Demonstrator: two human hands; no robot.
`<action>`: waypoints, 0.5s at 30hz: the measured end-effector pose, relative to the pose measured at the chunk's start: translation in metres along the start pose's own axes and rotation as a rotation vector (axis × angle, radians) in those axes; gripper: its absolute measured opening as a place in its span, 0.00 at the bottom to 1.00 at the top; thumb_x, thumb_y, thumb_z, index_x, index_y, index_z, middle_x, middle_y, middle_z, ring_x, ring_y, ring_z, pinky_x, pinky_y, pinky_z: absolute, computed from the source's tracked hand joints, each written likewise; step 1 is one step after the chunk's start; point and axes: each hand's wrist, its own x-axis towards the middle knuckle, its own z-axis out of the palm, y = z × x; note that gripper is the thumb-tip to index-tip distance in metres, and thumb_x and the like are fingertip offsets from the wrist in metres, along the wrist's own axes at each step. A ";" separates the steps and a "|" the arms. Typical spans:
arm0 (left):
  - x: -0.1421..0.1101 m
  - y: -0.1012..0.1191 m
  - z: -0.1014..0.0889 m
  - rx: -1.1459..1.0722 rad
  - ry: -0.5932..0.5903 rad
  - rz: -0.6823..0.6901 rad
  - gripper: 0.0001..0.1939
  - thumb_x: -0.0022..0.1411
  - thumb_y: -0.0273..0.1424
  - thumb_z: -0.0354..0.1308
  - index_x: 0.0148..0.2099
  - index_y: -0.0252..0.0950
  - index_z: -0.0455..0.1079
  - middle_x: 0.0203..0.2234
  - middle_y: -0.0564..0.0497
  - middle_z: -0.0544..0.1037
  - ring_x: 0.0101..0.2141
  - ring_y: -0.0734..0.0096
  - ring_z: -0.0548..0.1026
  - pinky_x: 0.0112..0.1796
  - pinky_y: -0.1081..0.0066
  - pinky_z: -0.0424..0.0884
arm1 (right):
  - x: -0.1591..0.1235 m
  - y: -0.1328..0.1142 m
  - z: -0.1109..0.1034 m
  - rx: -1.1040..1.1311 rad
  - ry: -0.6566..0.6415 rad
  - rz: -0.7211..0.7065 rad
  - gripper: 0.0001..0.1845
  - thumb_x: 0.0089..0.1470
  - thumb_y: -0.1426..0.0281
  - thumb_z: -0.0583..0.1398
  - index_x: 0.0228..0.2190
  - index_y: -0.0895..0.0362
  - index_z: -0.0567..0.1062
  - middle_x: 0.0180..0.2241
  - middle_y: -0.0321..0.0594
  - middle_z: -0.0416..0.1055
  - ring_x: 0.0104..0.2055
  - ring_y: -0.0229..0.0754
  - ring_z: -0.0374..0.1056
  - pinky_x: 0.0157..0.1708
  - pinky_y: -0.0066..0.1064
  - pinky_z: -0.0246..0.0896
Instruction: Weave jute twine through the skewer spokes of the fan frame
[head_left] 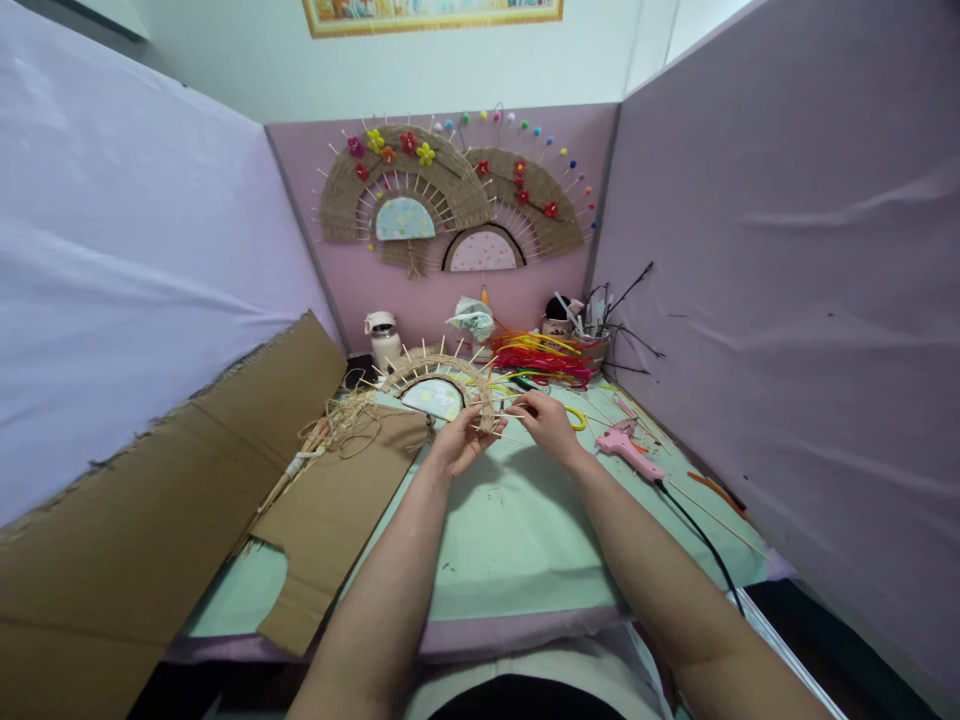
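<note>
A half-round fan of woven twine [475, 378], with thin pale sticks poking out around its rim and a light blue patterned centre [433, 398], is held above the table. My left hand [463, 442] is closed around the lower right end of its woven band. Just to the right, my right hand [541, 418] has its fingertips pinched together at a thin pale stick [516, 414] at that end of the fan. The exact grip of these fingers is too small to see clearly.
A pink glue gun [630, 452] with a black cord lies to the right. Cut cardboard [345, 500] and loose twine [352, 415] are at left. Behind are red and yellow pipe cleaners [540, 360], a white bottle [385, 342] and two finished fans [450, 190] against a pink panel.
</note>
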 end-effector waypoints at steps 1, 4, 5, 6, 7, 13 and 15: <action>0.000 0.001 0.000 0.003 0.008 0.008 0.07 0.59 0.25 0.52 0.39 0.30 0.68 0.30 0.44 0.77 0.31 0.68 0.77 0.34 0.71 0.74 | 0.000 0.000 0.000 -0.005 0.014 0.009 0.10 0.52 0.64 0.58 0.26 0.56 0.74 0.28 0.41 0.72 0.31 0.41 0.65 0.34 0.32 0.58; 0.001 0.004 -0.001 0.018 0.054 0.029 0.07 0.58 0.24 0.52 0.39 0.30 0.68 0.29 0.44 0.77 0.29 0.71 0.77 0.32 0.73 0.74 | 0.001 0.000 -0.002 0.021 0.067 0.061 0.11 0.52 0.62 0.58 0.28 0.56 0.74 0.29 0.42 0.73 0.30 0.41 0.66 0.33 0.32 0.59; 0.001 0.004 -0.001 0.023 0.074 0.034 0.07 0.58 0.24 0.52 0.39 0.30 0.68 0.28 0.45 0.77 0.29 0.71 0.77 0.31 0.74 0.74 | 0.002 0.001 -0.004 0.036 0.092 0.080 0.11 0.52 0.62 0.57 0.29 0.56 0.74 0.29 0.42 0.73 0.30 0.41 0.66 0.33 0.32 0.59; 0.002 0.005 -0.002 0.026 0.091 0.037 0.07 0.58 0.24 0.53 0.39 0.29 0.68 0.28 0.45 0.77 0.28 0.72 0.76 0.30 0.75 0.74 | 0.003 0.001 -0.005 0.054 0.118 0.095 0.12 0.52 0.61 0.57 0.30 0.57 0.74 0.29 0.42 0.73 0.30 0.42 0.66 0.33 0.32 0.60; 0.002 0.005 -0.002 0.028 0.105 0.039 0.07 0.58 0.25 0.53 0.39 0.29 0.68 0.27 0.45 0.77 0.27 0.73 0.76 0.30 0.75 0.74 | 0.003 0.001 -0.006 0.072 0.145 0.105 0.12 0.52 0.61 0.57 0.31 0.57 0.74 0.29 0.42 0.73 0.30 0.42 0.67 0.33 0.32 0.60; 0.002 0.004 -0.003 0.062 0.092 0.004 0.07 0.57 0.23 0.52 0.38 0.29 0.69 0.27 0.44 0.77 0.26 0.72 0.76 0.26 0.77 0.73 | 0.006 0.000 -0.013 0.085 0.275 0.099 0.11 0.51 0.62 0.57 0.28 0.57 0.73 0.29 0.42 0.73 0.32 0.42 0.67 0.34 0.32 0.61; 0.000 0.004 -0.002 0.086 0.064 -0.034 0.09 0.57 0.23 0.52 0.40 0.28 0.69 0.27 0.43 0.77 0.26 0.71 0.76 0.25 0.76 0.72 | 0.006 0.000 -0.014 0.106 0.292 0.118 0.11 0.51 0.62 0.57 0.28 0.57 0.73 0.28 0.41 0.72 0.30 0.41 0.67 0.33 0.32 0.61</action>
